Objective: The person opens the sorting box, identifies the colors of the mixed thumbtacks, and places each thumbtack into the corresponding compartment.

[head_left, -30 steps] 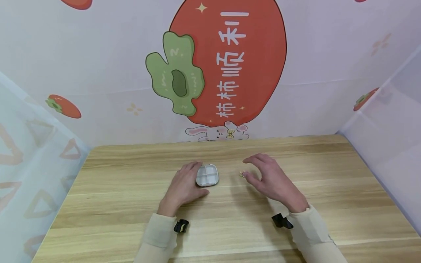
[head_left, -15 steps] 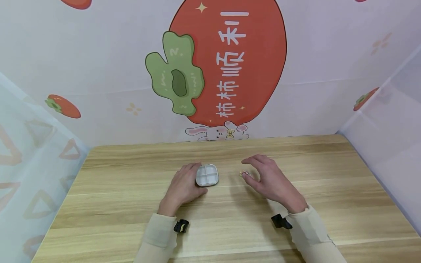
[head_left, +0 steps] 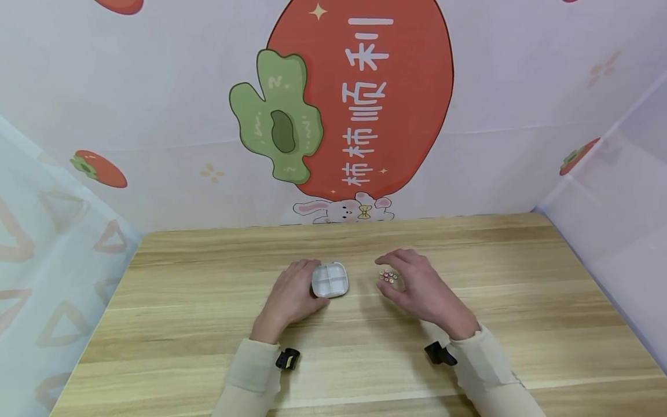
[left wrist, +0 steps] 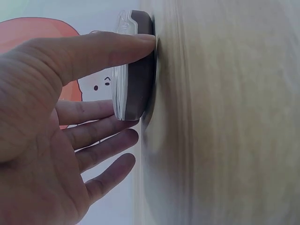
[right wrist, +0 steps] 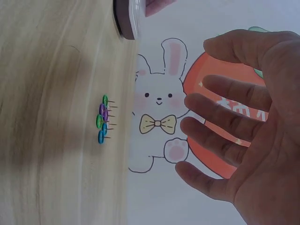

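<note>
Right hand (head_left: 421,289) shifted leftward: spread, empty, near at least six pins (right wrist: 104,111); left hand (head_left: 293,296) grips one case (head_left: 337,272).

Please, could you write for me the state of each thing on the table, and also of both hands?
Four-part box: compartments facing up, no contents visible.
Clear lid: on the box, apparently shut.
Pushpins: grouped on the table, heads down, points up.
Left hand: holding the box between thumb and fingers.
Right hand: open near the pushpins, holding nothing.
</note>
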Demonstrator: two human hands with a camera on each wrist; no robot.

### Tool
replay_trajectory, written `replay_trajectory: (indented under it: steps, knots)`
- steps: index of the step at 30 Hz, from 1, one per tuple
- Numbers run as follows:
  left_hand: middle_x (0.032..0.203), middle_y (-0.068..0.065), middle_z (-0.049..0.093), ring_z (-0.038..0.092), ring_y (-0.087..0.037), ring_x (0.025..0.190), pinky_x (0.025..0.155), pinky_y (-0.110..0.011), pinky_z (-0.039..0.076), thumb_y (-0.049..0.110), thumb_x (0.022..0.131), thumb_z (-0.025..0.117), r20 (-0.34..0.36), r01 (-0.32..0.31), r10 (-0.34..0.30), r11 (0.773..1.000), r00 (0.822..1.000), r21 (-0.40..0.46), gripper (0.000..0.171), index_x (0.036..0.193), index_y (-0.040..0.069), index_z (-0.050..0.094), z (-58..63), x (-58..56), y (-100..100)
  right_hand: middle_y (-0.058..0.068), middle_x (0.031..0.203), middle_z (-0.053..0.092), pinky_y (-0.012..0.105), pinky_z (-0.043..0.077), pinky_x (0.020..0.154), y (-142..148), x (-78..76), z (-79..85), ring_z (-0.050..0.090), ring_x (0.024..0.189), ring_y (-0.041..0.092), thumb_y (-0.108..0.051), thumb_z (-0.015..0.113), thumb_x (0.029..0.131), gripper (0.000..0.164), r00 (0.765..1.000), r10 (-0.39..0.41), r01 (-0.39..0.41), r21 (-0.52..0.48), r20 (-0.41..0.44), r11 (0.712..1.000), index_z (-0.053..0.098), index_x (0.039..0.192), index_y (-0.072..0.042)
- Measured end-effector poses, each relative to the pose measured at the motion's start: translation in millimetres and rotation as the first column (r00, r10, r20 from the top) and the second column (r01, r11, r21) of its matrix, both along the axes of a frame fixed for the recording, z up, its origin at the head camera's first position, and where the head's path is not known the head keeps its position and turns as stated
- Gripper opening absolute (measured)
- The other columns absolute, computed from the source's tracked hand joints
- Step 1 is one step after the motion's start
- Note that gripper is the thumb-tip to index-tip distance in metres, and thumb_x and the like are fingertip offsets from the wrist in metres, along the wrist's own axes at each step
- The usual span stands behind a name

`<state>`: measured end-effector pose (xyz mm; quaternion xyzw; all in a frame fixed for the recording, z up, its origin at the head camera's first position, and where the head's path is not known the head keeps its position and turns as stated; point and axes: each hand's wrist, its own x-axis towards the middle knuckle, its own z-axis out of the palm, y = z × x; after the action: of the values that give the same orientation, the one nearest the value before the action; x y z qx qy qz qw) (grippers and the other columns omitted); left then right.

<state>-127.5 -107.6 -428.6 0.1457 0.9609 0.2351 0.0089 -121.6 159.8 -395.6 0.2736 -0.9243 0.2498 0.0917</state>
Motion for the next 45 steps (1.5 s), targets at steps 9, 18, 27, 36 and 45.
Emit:
replay_trajectory:
  steps: [9, 18, 27, 36, 45]
  knots:
    - [0.127, -0.009, 0.051, 0.047, -0.024, 0.114, 0.095, -0.04, 0.035, 0.034, 0.065, 0.08, 0.021, 0.004, -0.005, 1.0, 1.0, 0.017, 0.078, 0.13, 0.006, 0.047, 2.6, 1.9, 1.2, -0.006, 0.111, 0.056, 0.039, 0.035, 0.091, -7.6, 0.3, -6.0, 0.05, 0.105, 0.015, -0.038, 0.063, 0.082, 0.036, 1.0, 0.009, -0.008, 0.037, 0.0, 0.999, 0.06, 0.112, -0.02]
    - [0.127, -0.008, 0.05, 0.048, -0.023, 0.112, 0.093, -0.039, 0.037, 0.032, 0.067, 0.079, 0.06, -0.007, 0.005, 0.999, 0.998, 0.037, 0.077, 0.131, 0.006, 0.045, 0.9, 4.0, 6.4, -0.006, 0.112, 0.055, 0.038, 0.035, 0.092, -15.3, -0.7, -8.0, 0.05, 0.104, 0.015, -0.04, 0.065, 0.081, 0.041, 0.999, 0.017, -0.02, 0.075, 0.045, 0.997, 0.06, 0.114, -0.018]
    - [0.124, -0.007, 0.052, 0.049, -0.022, 0.109, 0.092, -0.038, 0.037, 0.032, 0.067, 0.08, 0.041, 0.006, -0.008, 0.999, 0.999, 0.046, 0.076, 0.13, 0.007, 0.047, 0.0, 3.6, 7.8, -0.005, 0.111, 0.056, 0.037, 0.034, 0.092, -32.2, -9.3, -11.3, 0.049, 0.105, 0.015, -0.041, 0.068, 0.078, 0.045, 0.996, 0.045, -0.05, 0.064, 0.078, 0.997, 0.06, 0.114, -0.017]
    - [0.125, -0.005, 0.052, 0.048, -0.021, 0.11, 0.093, -0.038, 0.036, 0.035, 0.067, 0.079, 0.035, 0.032, -0.034, 0.998, 0.999, 0.049, 0.075, 0.13, 0.009, 0.047, -1.1, 4.5, 10.0, -0.005, 0.117, 0.054, 0.036, 0.032, 0.094, -45.5, -15.2, -16.8, 0.045, 0.109, 0.014, -0.042, 0.073, 0.073, 0.05, 0.987, 0.065, -0.078, 0.082, 0.147, 0.994, 0.06, 0.114, -0.018]
    - [0.125, -0.007, 0.053, 0.048, -0.024, 0.113, 0.093, -0.042, 0.035, 0.036, 0.066, 0.079, 0.005, 0.058, -0.058, 0.998, 0.998, 0.034, 0.074, 0.127, 0.008, 0.049, -1.7, 2.8, 8.0, -0.004, 0.122, 0.051, 0.036, 0.032, 0.097, -54.1, -21.4, -26.7, 0.044, 0.113, 0.016, -0.044, 0.072, 0.074, 0.052, 0.982, 0.102, -0.119, 0.103, 0.159, 0.988, 0.059, 0.116, -0.016]
